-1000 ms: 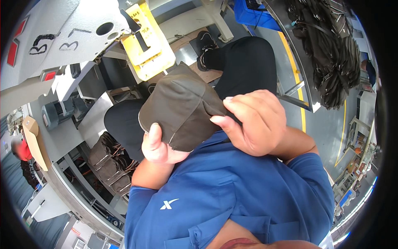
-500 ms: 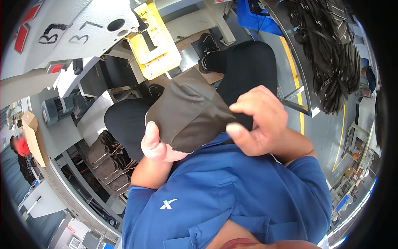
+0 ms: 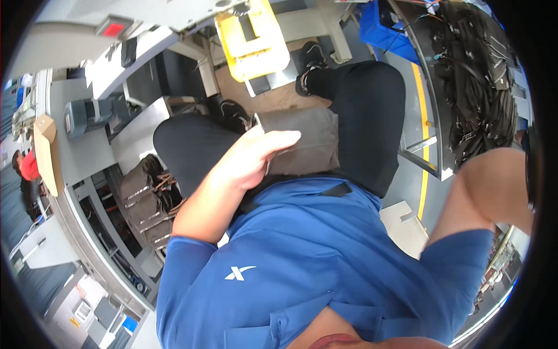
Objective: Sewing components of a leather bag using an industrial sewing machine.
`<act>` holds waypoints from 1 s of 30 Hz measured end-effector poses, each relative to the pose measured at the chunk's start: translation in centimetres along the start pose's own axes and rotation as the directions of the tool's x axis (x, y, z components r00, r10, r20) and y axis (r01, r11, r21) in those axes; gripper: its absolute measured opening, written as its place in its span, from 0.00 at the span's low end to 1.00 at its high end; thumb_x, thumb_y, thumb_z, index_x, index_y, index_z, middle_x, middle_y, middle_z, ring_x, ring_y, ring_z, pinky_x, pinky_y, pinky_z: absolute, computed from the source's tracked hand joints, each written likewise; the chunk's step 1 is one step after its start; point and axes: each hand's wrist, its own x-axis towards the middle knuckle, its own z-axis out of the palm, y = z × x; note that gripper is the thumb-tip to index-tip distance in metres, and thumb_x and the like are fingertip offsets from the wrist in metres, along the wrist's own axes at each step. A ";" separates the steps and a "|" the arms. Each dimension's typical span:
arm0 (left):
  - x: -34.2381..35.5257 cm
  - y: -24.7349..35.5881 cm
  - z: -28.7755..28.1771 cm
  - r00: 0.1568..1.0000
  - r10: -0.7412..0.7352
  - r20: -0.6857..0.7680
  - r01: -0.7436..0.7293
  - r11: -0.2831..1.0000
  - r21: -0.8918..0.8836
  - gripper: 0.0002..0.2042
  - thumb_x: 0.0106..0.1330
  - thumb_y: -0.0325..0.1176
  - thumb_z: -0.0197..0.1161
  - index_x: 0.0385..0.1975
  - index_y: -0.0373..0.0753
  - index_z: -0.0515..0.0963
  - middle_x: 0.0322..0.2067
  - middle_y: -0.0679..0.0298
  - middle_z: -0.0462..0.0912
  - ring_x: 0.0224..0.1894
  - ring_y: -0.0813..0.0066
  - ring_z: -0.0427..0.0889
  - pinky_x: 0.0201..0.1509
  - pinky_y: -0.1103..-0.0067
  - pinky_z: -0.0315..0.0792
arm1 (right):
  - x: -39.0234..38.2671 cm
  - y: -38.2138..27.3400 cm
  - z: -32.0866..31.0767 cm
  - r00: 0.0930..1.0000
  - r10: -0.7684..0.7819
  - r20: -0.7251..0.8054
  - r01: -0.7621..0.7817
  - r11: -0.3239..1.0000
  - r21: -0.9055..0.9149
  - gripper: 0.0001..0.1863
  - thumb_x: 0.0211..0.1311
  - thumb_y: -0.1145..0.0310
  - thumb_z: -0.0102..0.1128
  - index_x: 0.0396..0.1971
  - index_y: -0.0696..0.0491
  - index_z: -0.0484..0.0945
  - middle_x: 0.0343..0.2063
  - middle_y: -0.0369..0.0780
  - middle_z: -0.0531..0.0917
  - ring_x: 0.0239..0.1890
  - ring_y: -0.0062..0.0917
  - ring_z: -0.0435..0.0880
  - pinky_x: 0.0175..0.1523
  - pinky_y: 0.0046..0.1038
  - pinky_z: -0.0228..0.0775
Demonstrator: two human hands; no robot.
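Note:
My left hand [image 3: 258, 156] is closed round a sewn dark grey-brown fabric piece [image 3: 314, 139], pouch-like in shape, above my lap. The thumb lies across its upper face, and the fingers are hidden underneath. The fabric spreads toward my right thigh, its sides roughly square. My right arm [image 3: 494, 186] reaches out to the right rim of the picture, bent, and its hand is cut off from view.
A yellow plastic tray [image 3: 253, 46] sits ahead, beside white machine parts. At right, a table holds a heap of dark fabric pieces [image 3: 479, 87]; a blue bin [image 3: 386, 29] stands behind. Stacked dark fabric bundles [image 3: 145, 200] lie at left. A person in red [image 3: 28, 166] is far left.
My right hand has left the fabric piece and swung out of view to the right. My left hand has moved forward with the piece, which now lies flatter and lower over my lap.

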 end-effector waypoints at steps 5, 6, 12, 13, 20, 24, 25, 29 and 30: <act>1.3 -0.3 -0.3 0.996 0.053 0.075 -0.072 0.954 0.290 0.23 0.66 0.32 0.67 0.59 0.31 0.76 0.51 0.59 0.84 0.53 0.70 0.82 0.60 0.74 0.73 | 0.7 -0.5 -1.6 0.979 -0.058 0.195 0.062 0.998 -0.014 0.20 0.54 0.64 0.75 0.43 0.59 0.80 0.36 0.42 0.83 0.38 0.31 0.82 0.42 0.29 0.75; 0.9 -0.2 -0.3 0.994 -0.071 0.079 0.048 0.964 0.263 0.23 0.66 0.34 0.68 0.58 0.31 0.77 0.51 0.59 0.84 0.54 0.69 0.81 0.62 0.73 0.72 | 1.1 -0.3 -1.6 0.976 -0.054 0.213 0.058 0.998 -0.009 0.20 0.54 0.64 0.75 0.43 0.59 0.80 0.37 0.43 0.83 0.38 0.32 0.82 0.43 0.30 0.75; 1.8 2.7 -0.2 0.886 0.227 0.405 -0.437 0.704 0.560 0.20 0.65 0.37 0.71 0.54 0.33 0.81 0.53 0.54 0.84 0.59 0.66 0.78 0.66 0.68 0.69 | 3.0 -0.2 -3.6 0.934 -0.088 0.347 0.143 0.980 -0.138 0.22 0.54 0.64 0.75 0.44 0.59 0.80 0.39 0.43 0.84 0.40 0.34 0.83 0.44 0.31 0.76; 1.0 2.8 0.1 0.956 0.115 0.271 -0.263 0.748 0.610 0.18 0.64 0.33 0.72 0.52 0.33 0.81 0.51 0.56 0.85 0.57 0.70 0.79 0.64 0.69 0.71 | 3.1 -0.2 -3.7 0.935 -0.062 0.350 0.117 0.983 -0.140 0.22 0.53 0.63 0.76 0.45 0.59 0.80 0.39 0.43 0.84 0.40 0.35 0.83 0.45 0.31 0.76; -1.7 3.7 -0.2 0.981 0.118 0.155 -0.189 0.373 0.908 0.13 0.59 0.35 0.76 0.27 0.34 0.79 0.18 0.56 0.76 0.18 0.71 0.73 0.24 0.74 0.67 | 3.6 -2.1 -4.6 0.944 -0.044 0.327 0.078 0.993 -0.093 0.24 0.53 0.63 0.76 0.46 0.59 0.80 0.41 0.44 0.85 0.43 0.37 0.84 0.47 0.33 0.77; -2.3 5.5 0.5 0.939 0.005 0.344 -0.329 0.310 0.892 0.18 0.62 0.41 0.71 0.23 0.32 0.73 0.20 0.49 0.76 0.26 0.46 0.79 0.30 0.62 0.70 | 5.7 -4.0 -1.0 0.947 -0.101 0.305 0.063 0.989 0.132 0.25 0.52 0.62 0.77 0.47 0.59 0.80 0.42 0.45 0.85 0.44 0.39 0.85 0.48 0.34 0.77; -2.5 6.2 0.7 0.907 -0.011 0.422 -0.401 0.286 0.870 0.18 0.62 0.41 0.69 0.23 0.32 0.73 0.20 0.50 0.76 0.26 0.47 0.80 0.31 0.61 0.71 | 6.2 -4.2 0.9 0.947 -0.117 0.299 0.050 0.973 0.224 0.25 0.52 0.62 0.77 0.48 0.59 0.80 0.43 0.45 0.85 0.44 0.40 0.85 0.48 0.35 0.77; -3.4 7.6 1.5 0.871 -0.109 0.479 -0.420 0.338 0.842 0.17 0.63 0.41 0.68 0.24 0.33 0.75 0.21 0.50 0.78 0.27 0.47 0.80 0.33 0.60 0.73 | 6.0 -1.3 12.0 0.909 -0.034 0.416 -0.168 0.882 0.440 0.27 0.52 0.58 0.78 0.46 0.59 0.80 0.41 0.45 0.86 0.43 0.41 0.85 0.48 0.36 0.77; -3.5 7.8 1.5 0.872 -0.164 0.460 -0.400 0.302 0.865 0.16 0.63 0.41 0.67 0.25 0.34 0.76 0.21 0.51 0.78 0.28 0.47 0.80 0.34 0.59 0.73 | 5.6 -0.5 12.7 0.818 -0.016 0.575 -0.313 0.825 0.470 0.25 0.53 0.59 0.78 0.44 0.59 0.80 0.39 0.46 0.85 0.42 0.41 0.85 0.47 0.36 0.77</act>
